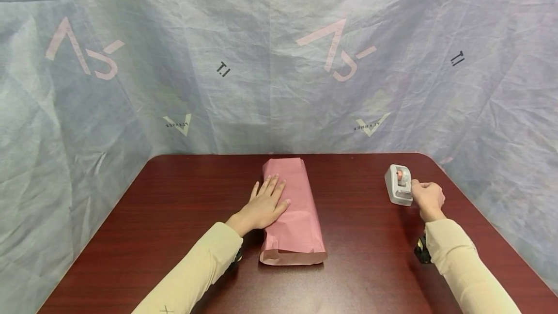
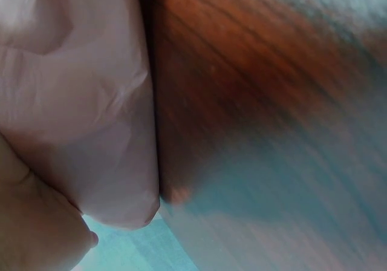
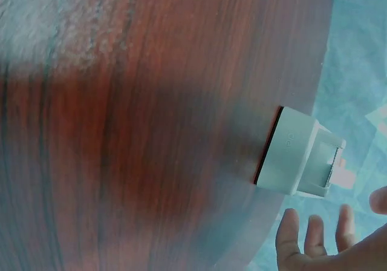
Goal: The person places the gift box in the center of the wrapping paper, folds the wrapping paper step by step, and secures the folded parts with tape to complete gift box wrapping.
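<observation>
One desk [image 1: 357, 236] fills the lower view, its dark reddish-brown top streaked with wood grain, rounded at the far corners and catching a pale glare near the front. Behind it and along both sides hangs a crumpled grey-blue drape [image 1: 248, 23], printed with faded pink strokes, pale yellow-green V shapes and dark lettering, including "PLANNER" in reverse. A pink paper parcel [image 1: 301, 207] lies lengthwise at the middle of the desk, its near end gaping. The left hand [image 1: 263, 207] rests on the parcel, its grip flat and wide with fingers spread. Toward the far right corner, a white tape dispenser [image 1: 398, 189] stands on the desk; just beside it is the right hand [image 1: 429, 195], its grip loose, fingers apart and holding nothing. Cream sleeves [image 1: 192, 265] cover both forearms.
</observation>
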A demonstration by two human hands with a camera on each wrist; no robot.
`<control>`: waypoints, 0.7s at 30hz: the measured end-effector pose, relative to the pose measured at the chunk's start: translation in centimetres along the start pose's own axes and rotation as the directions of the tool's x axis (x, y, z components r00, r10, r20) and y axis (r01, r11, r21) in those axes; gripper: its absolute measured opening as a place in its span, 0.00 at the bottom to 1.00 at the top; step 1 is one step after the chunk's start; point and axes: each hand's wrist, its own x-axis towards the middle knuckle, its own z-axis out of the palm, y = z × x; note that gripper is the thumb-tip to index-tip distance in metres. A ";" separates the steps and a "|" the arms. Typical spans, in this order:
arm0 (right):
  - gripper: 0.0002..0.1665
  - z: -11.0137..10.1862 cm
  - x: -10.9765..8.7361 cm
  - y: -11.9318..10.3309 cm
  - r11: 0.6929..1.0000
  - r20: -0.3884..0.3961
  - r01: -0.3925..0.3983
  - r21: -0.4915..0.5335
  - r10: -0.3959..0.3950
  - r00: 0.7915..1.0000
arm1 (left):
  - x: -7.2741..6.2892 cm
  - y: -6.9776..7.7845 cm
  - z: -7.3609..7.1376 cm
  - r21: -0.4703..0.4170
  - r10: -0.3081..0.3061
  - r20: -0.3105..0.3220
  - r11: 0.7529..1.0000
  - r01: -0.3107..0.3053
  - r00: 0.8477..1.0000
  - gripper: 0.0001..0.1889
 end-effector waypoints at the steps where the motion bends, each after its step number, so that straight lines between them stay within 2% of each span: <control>1: 0.33 0.0 0.1 0.0 1.000 0.021 0.008 -0.019 -0.007 1.000 | 0.0 0.0 0.0 0.000 0.001 -0.001 1.000 -0.001 1.000 0.33; 5: 0.33 -0.1 0.2 0.2 0.994 0.105 0.052 -0.097 -0.042 0.994 | 0.1 0.0 0.0 -0.009 0.002 -0.002 1.000 -0.002 1.000 0.33; 7: 0.31 0.0 0.2 0.3 0.993 0.104 0.058 -0.107 -0.047 0.993 | 0.1 0.0 0.0 -0.011 0.001 0.002 1.000 -0.001 1.000 0.33; 12: 0.28 0.3 0.5 0.5 1.000 0.075 -0.013 0.002 0.013 0.997 | 0.1 0.0 0.0 -0.011 0.000 0.006 1.000 0.000 1.000 0.33; 15: 0.27 0.3 0.7 0.4 0.995 0.085 -0.072 0.065 0.066 0.994 | 0.1 0.0 0.1 -0.012 -0.002 0.002 1.000 0.002 1.000 0.33; 21: 0.26 0.2 0.9 0.4 0.989 0.120 -0.117 0.088 0.106 0.987 | 0.1 -0.1 0.1 -0.007 -0.003 0.001 1.000 0.003 1.000 0.33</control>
